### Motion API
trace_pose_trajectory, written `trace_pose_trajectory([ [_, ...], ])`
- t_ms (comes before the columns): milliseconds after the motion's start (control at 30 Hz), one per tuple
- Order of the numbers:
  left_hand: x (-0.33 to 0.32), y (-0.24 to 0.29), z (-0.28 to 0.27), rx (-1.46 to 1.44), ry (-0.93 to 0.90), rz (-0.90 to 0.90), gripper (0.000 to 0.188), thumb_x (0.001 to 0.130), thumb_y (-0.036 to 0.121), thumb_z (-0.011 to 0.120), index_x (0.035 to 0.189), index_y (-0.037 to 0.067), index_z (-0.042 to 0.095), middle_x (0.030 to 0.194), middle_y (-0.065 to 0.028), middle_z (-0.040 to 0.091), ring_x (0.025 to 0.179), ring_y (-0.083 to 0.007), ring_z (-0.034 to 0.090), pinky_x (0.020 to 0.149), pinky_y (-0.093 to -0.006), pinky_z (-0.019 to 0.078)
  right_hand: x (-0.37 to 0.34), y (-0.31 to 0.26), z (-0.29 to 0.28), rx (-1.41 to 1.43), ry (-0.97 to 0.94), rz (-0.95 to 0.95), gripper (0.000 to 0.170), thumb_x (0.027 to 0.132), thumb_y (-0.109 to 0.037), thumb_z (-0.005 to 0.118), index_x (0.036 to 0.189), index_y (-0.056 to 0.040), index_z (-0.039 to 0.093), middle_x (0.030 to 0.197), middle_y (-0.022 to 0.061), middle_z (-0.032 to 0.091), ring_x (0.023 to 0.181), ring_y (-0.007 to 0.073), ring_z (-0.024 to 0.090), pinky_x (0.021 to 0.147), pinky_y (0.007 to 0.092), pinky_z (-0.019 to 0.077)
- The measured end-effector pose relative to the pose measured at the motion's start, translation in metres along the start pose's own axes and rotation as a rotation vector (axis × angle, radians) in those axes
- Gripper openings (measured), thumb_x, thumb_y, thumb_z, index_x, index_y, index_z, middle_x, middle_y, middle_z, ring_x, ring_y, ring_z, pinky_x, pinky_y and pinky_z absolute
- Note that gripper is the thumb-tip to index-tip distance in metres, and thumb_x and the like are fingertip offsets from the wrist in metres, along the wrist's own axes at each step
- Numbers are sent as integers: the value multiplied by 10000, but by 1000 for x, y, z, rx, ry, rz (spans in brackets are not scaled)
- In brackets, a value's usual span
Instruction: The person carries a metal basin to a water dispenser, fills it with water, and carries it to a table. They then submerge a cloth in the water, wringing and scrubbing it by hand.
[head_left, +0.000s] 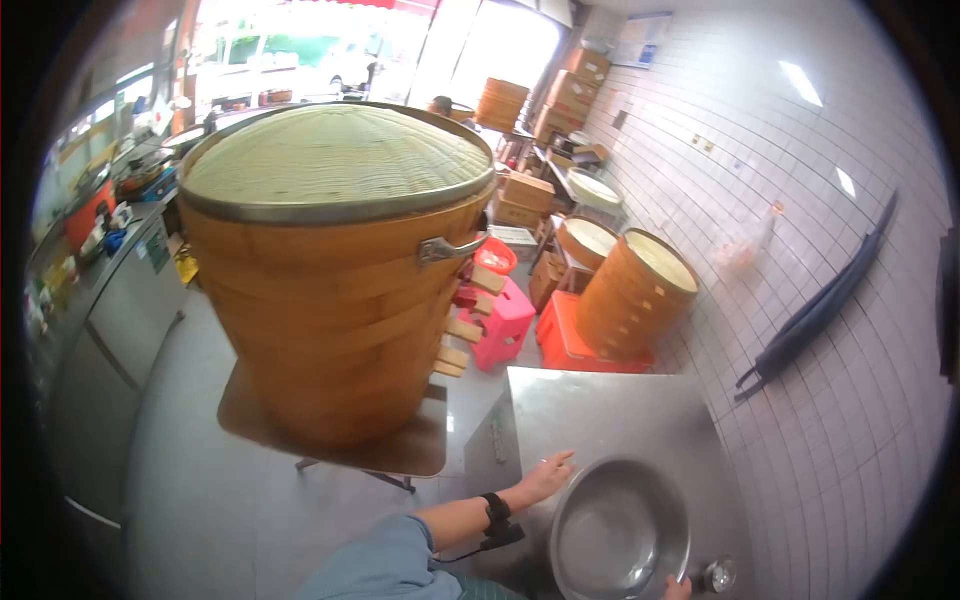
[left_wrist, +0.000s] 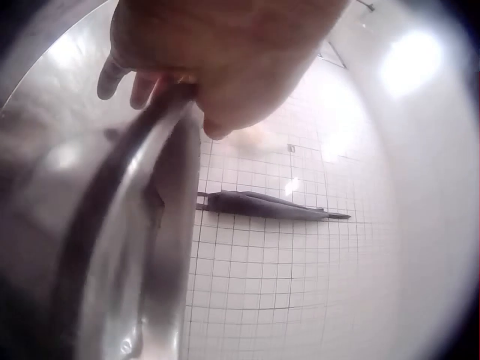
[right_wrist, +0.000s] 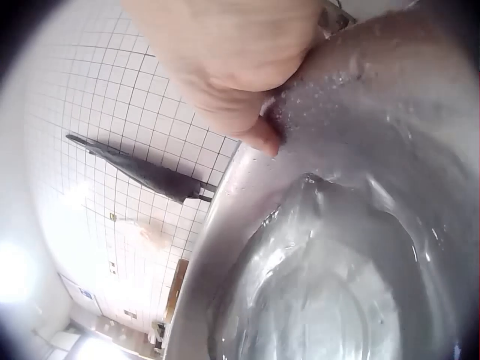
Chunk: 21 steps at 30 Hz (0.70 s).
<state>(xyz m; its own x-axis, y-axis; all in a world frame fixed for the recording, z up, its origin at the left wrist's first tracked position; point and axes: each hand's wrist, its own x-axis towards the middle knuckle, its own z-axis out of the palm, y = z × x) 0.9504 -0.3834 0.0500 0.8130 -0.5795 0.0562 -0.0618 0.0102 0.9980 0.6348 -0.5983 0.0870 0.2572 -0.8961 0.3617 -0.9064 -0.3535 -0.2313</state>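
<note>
A wide metal basin (head_left: pixel 570 520) holding clear water stands on a steel worktop (head_left: pixel 640 405) in the head view. By its left rim is my left hand (head_left: pixel 546 480), fingers extended and loosely spread. The left wrist view has this hand (left_wrist: pixel 225 56) at the basin's rim (left_wrist: pixel 124 180), fingers on one side and thumb on the other. My right hand (head_left: pixel 678 588) grips the rim at the lower right. Seen from the right wrist, this hand (right_wrist: pixel 232 64) has its thumb inside the basin (right_wrist: pixel 225 206), above the water; its other fingers are hidden.
A tall stack of wooden steamers (head_left: pixel 330 290) with a domed woven lid stands on a small table (head_left: pixel 430 430) at left. Beyond the worktop are a pink stool (head_left: pixel 505 320), a red crate (head_left: pixel 560 335) and another steamer stack (head_left: pixel 635 295). A small metal object (head_left: pixel 719 575) lies right of the basin.
</note>
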Motion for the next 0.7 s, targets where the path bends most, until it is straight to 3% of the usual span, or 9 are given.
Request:
trace_pose_trajectory([
  [200, -127, -58, -123, 253, 247, -213, 345, 927, 278, 454, 1087, 4, 589, 1037, -180, 627, 960, -284, 591, 835, -365, 451, 80, 58, 74, -194, 179, -271, 430, 866, -315, 597, 1150, 6, 561, 1065, 241, 592, 950, 361, 568, 851, 435, 445],
  [267, -217, -130, -169, 599, 432, -224, 317, 897, 263, 420, 965, 21, 612, 955, -203, 631, 888, -353, 596, 774, -433, 471, 40, -46, -39, 81, 119, -275, 482, 855, -387, 604, 1167, -22, 563, 1109, 248, 576, 1001, 375, 564, 885, 460, 434],
  [300, -279, -192, -206, 969, 240, -294, 326, 883, 264, 401, 943, 29, 620, 975, -215, 627, 907, -393, 580, 793, -478, 460, 47, -58, -37, 309, 50, -347, 514, 837, -413, 620, 1176, -33, 562, 1122, 238, 574, 998, 365, 568, 896, 453, 433],
  [333, -340, -164, -210, 652, 499, -707, 358, 877, 291, 406, 955, 22, 629, 1017, -214, 623, 951, -402, 571, 845, -476, 444, 51, -69, -32, 538, -23, -400, 546, 818, -440, 636, 1185, -43, 561, 1135, 229, 571, 994, 354, 573, 907, 447, 431],
  [400, -467, -207, -227, 848, 730, -1051, 333, 842, 256, 418, 880, 34, 664, 940, -205, 645, 905, -415, 592, 852, -487, 449, 19, -119, -66, 778, -251, -424, 611, 785, -488, 657, 1214, -66, 553, 1148, 199, 577, 1052, 329, 569, 912, 450, 430],
  [433, -524, -195, -237, 1000, 434, -1069, 323, 827, 236, 433, 914, 32, 668, 982, -215, 635, 946, -410, 583, 862, -484, 451, 3, -138, -61, 790, -288, -444, 611, 785, -488, 657, 1214, -66, 553, 1148, 199, 577, 1052, 329, 569, 912, 450, 430],
  [500, -584, -146, -214, 783, 825, -1355, 302, 805, 182, 447, 932, 31, 675, 990, -207, 638, 931, -394, 596, 826, -463, 481, -39, -187, -30, 1132, -342, -612, 267, 864, -53, 577, 1124, 2, 554, 1044, 95, 598, 980, 164, 561, 847, 286, 451],
  [633, -681, -177, -200, 851, 609, -1412, 313, 794, 176, 456, 957, 17, 670, 978, -198, 646, 899, -369, 613, 790, -440, 495, -156, -254, 38, 1299, -953, -795, 293, 886, -60, 548, 1174, -7, 532, 1081, 84, 575, 919, 142, 558, 802, 270, 462],
  [700, -687, -178, -190, 464, 1131, -1312, 322, 809, 241, 479, 965, 34, 669, 1046, -211, 622, 968, -381, 592, 837, -441, 467, -230, -276, 1, 1117, -1188, -950, 281, 863, -91, 593, 1133, -16, 574, 1066, 96, 577, 876, 145, 579, 762, 280, 481],
])
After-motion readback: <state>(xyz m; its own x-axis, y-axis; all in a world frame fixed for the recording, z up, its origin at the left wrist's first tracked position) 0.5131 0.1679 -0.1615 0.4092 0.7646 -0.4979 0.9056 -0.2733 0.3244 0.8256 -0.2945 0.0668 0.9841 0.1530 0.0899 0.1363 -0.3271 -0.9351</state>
